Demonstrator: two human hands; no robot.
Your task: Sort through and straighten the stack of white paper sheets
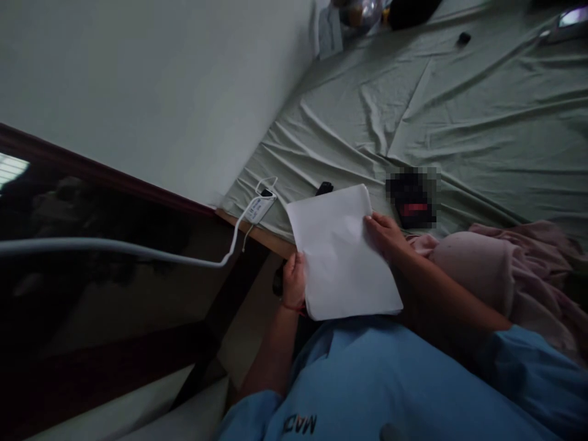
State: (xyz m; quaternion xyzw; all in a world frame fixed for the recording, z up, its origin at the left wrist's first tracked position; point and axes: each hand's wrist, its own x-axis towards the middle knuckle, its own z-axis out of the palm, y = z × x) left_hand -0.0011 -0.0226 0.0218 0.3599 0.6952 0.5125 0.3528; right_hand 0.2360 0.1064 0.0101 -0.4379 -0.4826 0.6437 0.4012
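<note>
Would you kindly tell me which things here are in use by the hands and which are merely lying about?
In hand:
white paper sheet, held by left hand and right hand

Lying about:
white charger
pink cloth
small black object
green bedsheet

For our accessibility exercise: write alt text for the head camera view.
Two hands, the left hand and right hand, hold a blank white sheet of paper above a blue shirt. Behind lies a wrinkled green bedsheet with a white charger.
</note>
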